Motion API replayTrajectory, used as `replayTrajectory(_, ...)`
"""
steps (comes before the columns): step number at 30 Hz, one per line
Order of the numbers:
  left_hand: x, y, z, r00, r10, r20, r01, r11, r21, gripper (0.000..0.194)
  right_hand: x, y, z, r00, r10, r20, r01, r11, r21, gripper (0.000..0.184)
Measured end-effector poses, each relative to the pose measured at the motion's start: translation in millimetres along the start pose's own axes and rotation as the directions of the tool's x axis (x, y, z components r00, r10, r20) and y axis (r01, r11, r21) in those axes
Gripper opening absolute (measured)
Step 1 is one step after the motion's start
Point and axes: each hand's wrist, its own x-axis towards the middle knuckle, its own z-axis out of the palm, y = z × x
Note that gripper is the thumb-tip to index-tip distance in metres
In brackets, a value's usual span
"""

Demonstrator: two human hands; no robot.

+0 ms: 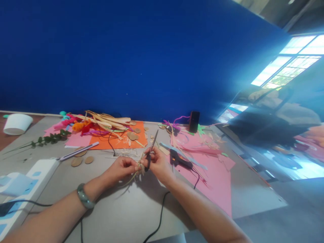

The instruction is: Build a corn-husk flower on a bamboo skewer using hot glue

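Observation:
My left hand [126,167] wears a green bangle on its wrist and pinches a small bundle of straw-coloured strands [140,167], some loose ends trailing down over the table. A pair of dark scissors [152,148] is held in my right hand [159,167], blades pointing up and away from me. The fingertips of my right hand also touch the bundle, close beside the left fingertips. How the strands are joined is partly hidden by my fingers. Just right of my right hand, a black glue gun [180,160] lies on pink paper [215,182].
Orange paper [102,143] carries raffia strips [108,119] and wooden discs [133,136]. A white power strip [43,172] and leafy sprig [52,137] lie left, near a white cup [18,124]. A phone [194,122] leans against the blue partition [141,57]. Cables [162,216] cross the table.

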Motion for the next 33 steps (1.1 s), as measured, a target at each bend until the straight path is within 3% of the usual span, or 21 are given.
replayTrajectory(10, -1.3, 3.4, -0.4, 0.998, -0.021, 0.052, 0.016, 0.994, 0.108, 0.031, 1.0, 0.5, -1.4, 0.999, -0.022, -0.028, 0.021, 0.999, -0.025, 0.043)
replayTrajectory(20, 0.9, -1.9, -2.9, 0.999, -0.043, 0.022, 0.041, 0.996, 0.083, 0.029, 1.2, 0.5, -2.3, 0.998, -0.057, -0.038, 0.054, 0.997, -0.060, 0.041)
replayTrajectory(33, 3.4, 6.0, -2.4, 0.986, 0.058, -0.158, -0.087, 0.979, -0.187, 0.025, 2.1, 2.4, -1.4, 1.000, -0.001, -0.014, 0.000, 0.995, -0.103, 0.043)
